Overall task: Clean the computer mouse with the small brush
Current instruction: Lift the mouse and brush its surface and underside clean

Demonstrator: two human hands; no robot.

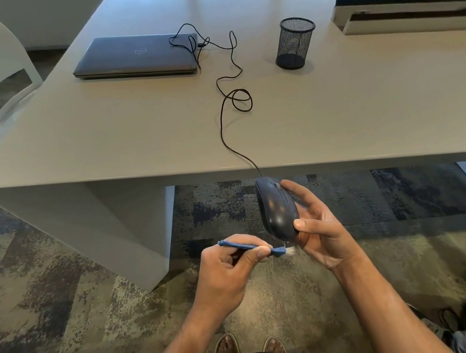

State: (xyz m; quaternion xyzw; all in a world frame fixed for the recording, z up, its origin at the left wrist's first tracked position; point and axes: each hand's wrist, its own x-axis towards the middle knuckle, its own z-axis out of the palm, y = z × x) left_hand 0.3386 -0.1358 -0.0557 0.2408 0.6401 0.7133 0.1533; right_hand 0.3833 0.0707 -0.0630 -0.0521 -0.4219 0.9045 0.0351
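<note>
Below the table [130, 137] edge, right hand [320, 233] grips the mouse [276, 209], nose pointing away; left hand [230, 269] pinches the brush [278, 251], bristles rightward. Laptop [137, 55] logo unreadable.

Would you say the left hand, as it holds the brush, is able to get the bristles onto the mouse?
Probably yes: the left hand holds the brush with its bristles beside the mouse, which the right hand holds; nothing lies between.

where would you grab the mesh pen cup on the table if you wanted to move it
Grip the mesh pen cup around its upper wall, just under the rim, coming from the near side. It stands upright and apart from the cable and laptop, so the sides are clear, and the round wall suits a wrap grip.
</note>
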